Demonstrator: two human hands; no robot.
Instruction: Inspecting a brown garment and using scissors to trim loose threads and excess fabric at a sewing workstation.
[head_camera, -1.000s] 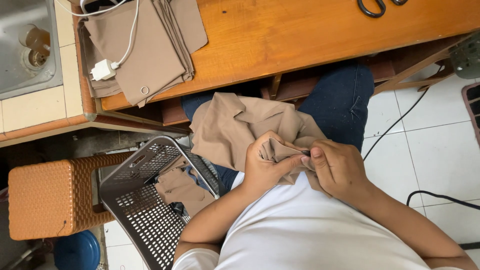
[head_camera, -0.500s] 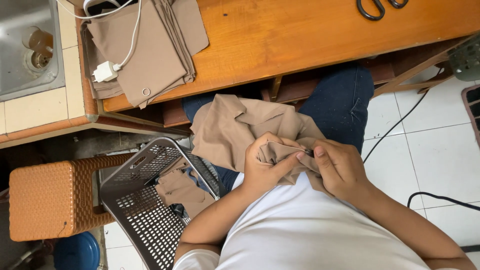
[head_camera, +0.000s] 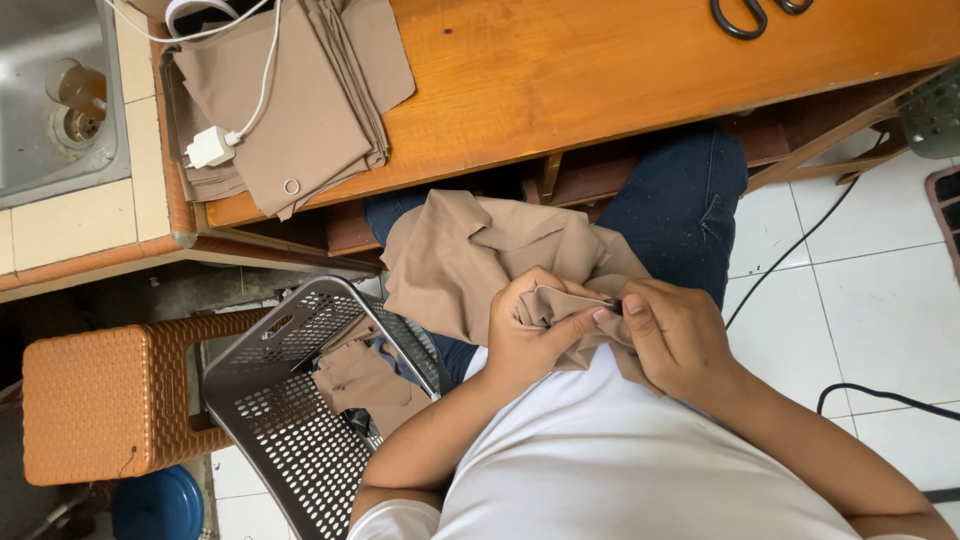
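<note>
While the tan crumpled cloth piece lies across the lap in dark blue jeans, both hands pinch one bunched fold of it: the left hand closes its fingers around the fold, and the right hand grips it from the other side. Beside the cloth stands a grey perforated plastic basket. Beyond it, an orange wooden table carries stacked tan cloth pieces, a white charger and black scissors.

Wooden table over white tiled floor, orange stool nearby.
</note>
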